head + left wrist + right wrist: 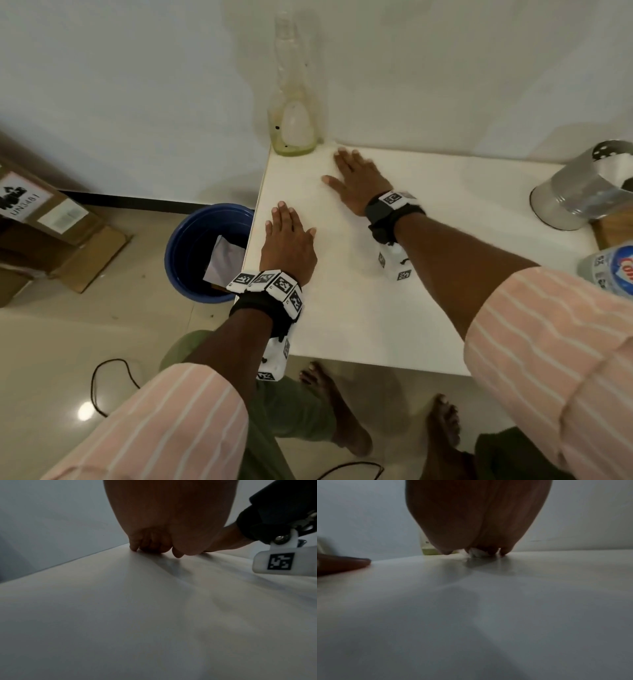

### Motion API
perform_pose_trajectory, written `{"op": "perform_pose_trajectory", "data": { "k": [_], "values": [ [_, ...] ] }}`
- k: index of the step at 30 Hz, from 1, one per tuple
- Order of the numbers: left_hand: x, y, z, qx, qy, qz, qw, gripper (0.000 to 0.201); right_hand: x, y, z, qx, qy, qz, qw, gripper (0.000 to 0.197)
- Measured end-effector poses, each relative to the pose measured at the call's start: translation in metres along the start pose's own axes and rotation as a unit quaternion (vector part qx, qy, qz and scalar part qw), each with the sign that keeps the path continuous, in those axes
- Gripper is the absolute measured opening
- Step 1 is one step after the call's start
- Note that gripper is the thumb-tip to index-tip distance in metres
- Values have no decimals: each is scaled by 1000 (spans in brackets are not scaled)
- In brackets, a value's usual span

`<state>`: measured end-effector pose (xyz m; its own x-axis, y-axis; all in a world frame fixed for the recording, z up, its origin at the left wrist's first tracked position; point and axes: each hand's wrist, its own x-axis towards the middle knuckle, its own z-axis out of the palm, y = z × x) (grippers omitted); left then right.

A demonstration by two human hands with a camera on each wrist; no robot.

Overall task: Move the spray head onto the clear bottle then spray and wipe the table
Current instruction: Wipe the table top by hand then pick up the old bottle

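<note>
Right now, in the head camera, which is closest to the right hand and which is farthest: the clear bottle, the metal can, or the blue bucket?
From the right hand:
1. clear bottle, just beyond the fingertips at the table's far corner.
2. blue bucket, on the floor, left of the table.
3. metal can, lying at the far right.

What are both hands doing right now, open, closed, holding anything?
Left hand: open, flat on the table, holding nothing.
Right hand: open, fingers straight, pressing something white onto the table.
</note>
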<state>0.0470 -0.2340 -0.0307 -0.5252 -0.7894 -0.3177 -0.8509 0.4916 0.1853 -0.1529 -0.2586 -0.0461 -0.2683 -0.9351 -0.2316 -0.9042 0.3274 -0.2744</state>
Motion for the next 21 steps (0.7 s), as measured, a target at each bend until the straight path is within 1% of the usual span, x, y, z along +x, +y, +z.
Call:
{"op": "perform_pose_trajectory", "data": {
  "k": [2,4,6,7,8,9,10,11,12,13,14,15,16,17,18,19,20,21],
  "values": [
    [0,1,4,6,8,-3,1000,61,-9,30,-3,22,41,94,994,75],
    [0,1,6,4,11,-11,1000,62,-30,50,-2,44,65,192,978,79],
    [2,3,6,2,11,-19,1000,63,-49,43,3,53,69,244,966,84],
    [3,4,5,-6,7,-24,1000,64,-57,29,7,59,65,244,966,86],
    [3,6,-1,-24,-4,-31,999,65,-64,12,10,62,59,222,971,86],
    [2,7,-3,-52,-11,-42,998,67,-71,-7,15,54,51,172,982,85],
    [-1,8,-6,-82,-11,-56,995,69,-80,-28,22,28,42,92,994,80],
    [-5,9,-3,-98,2,-68,993,69,-90,-47,31,-9,28,-7,1000,72],
    [-12,10,1,-97,23,-79,992,69,-102,-64,39,-54,-2,-103,993,67],
    [-20,11,6,-87,47,-91,991,68,-111,-74,47,-84,-32,-172,981,65],
    [-28,11,12,-89,66,-106,988,68,-116,-75,49,-99,-51,-211,971,65],
    [-36,10,16,-100,82,-124,984,71,-117,-71,48,-97,-47,-227,968,66],
    [-45,9,16,-117,86,-143,979,74,-115,-63,46,-88,-36,-215,972,68],
    [-50,5,17,-128,87,-156,976,78,-112,-53,44,-63,-20,-172,983,71],
    [-56,1,15,-138,85,-168,972,81,-110,-42,40,-28,-3,-99,995,75],
    [-59,-4,15,-144,81,-178,970,82,-108,-33,37,6,18,-8,1000,77],
    [-62,-7,13,-155,80,-184,967,82,-106,-30,35,28,33,74,996,79],
    [-63,-10,14,-170,81,-188,964,82,-101,-33,35,40,38,135,989,82]
  ]
}}
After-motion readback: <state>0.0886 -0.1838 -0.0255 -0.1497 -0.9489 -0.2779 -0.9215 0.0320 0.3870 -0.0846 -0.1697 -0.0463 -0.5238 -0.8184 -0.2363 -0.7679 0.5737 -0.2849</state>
